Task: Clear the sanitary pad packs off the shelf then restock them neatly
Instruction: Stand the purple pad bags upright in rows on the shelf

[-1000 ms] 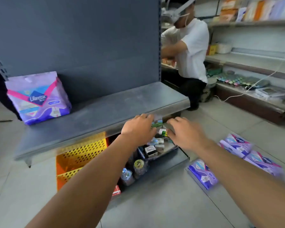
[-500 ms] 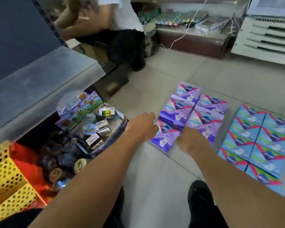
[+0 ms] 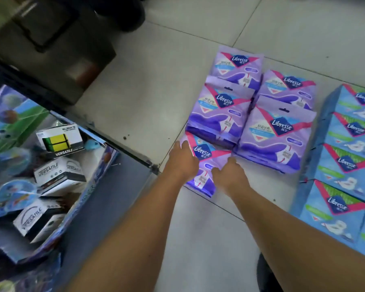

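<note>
Clearing looks done and restocking just starting: purple packs (image 3: 276, 131) and blue packs (image 3: 346, 163) lie on the floor, while left hand (image 3: 182, 163) and right hand (image 3: 228, 175) curl their fingers round the nearest purple pack (image 3: 202, 165), not yet lifted

Bare forearms, dark shoe

Both forearms are bare right down the frame; no sleeve, watch, ring or bracelet shows on either. The left hand (image 3: 182, 163) and right hand (image 3: 230, 175) are ungloved, seen from the back with the knuckles showing. A rounded dark shoe toe (image 3: 268, 275), black or near it, sits at the bottom edge below the right forearm.
</note>
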Demonstrator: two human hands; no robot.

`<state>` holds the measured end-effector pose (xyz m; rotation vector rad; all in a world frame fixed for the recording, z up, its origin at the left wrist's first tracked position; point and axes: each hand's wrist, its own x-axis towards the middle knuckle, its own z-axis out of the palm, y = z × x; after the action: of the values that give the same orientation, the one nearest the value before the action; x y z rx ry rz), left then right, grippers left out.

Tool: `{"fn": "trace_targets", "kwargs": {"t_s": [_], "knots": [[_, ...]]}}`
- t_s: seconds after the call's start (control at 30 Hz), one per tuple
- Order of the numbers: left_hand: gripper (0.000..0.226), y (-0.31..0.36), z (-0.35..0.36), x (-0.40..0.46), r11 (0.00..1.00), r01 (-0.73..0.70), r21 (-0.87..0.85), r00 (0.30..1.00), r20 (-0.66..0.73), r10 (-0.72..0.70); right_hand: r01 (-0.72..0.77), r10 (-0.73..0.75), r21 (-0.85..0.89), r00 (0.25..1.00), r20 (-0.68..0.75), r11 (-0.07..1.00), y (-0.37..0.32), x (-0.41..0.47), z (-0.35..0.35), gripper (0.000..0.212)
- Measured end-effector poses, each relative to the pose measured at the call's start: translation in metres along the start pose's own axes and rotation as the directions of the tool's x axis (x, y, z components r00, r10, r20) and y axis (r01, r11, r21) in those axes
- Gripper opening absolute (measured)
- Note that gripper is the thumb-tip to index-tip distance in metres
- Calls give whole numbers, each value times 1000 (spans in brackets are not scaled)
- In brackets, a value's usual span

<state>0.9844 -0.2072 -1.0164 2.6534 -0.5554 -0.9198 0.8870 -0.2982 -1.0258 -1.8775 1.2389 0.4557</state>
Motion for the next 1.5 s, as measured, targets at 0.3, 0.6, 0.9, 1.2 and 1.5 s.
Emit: {"fn": "trace_targets", "kwargs": {"t_s": [0.3,0.6,0.9,1.2,1.5], "knots": [[76,-21,34,26,978,201,-46,978,63,-198,-135,142,280,990,-2,951,20,30,23,53],[70,-20,2,-42,901,184,-392,982,110,-152,-130,88,499,990,107,857,37,-16,-17,50],[96,-14,-111,-185,780,-19,-625,1000,1,25,98,-353,672,900,255,734,-24,-135,-109,18],[55,-49,-214,-411,601,-226,-767,969,-240,58,536,-776,672,624,92,511,-126,-316,-118,11],[57,-147,-252,-598,525,-406,-748,813,-558,-166,617,-849,600,246,468,510,-173,-495,-60,29]]}}
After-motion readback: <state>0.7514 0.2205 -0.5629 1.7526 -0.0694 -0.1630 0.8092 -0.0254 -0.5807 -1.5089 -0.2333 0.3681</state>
